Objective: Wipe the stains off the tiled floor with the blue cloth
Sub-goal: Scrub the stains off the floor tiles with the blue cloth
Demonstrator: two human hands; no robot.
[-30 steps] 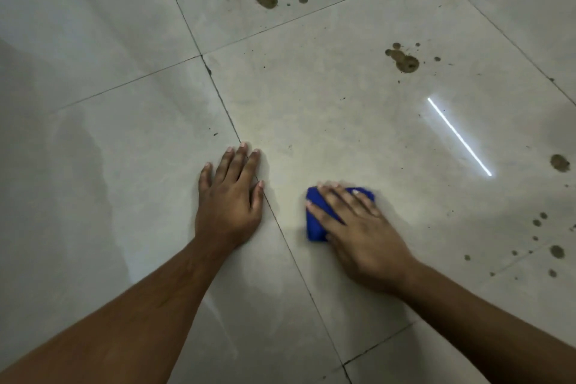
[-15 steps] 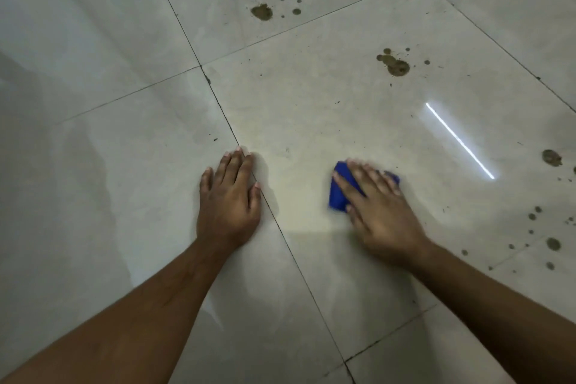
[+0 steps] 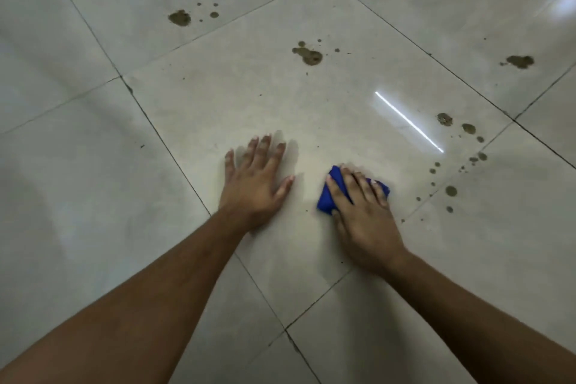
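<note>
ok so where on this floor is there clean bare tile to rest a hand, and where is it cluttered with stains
Bare: the tiles left of the left hand, and the stretch between both hands and the middle stain. The near tiles under the forearms are clear too. Crowded: the spots right of the blue cloth under the right hand, and the far stains.

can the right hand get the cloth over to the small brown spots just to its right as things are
Probably yes: the right hand presses the blue cloth flat, and only bare tile lies between it and the brown spots.

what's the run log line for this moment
right hand pressing blue cloth on floor | left hand flat | stains remain
</note>
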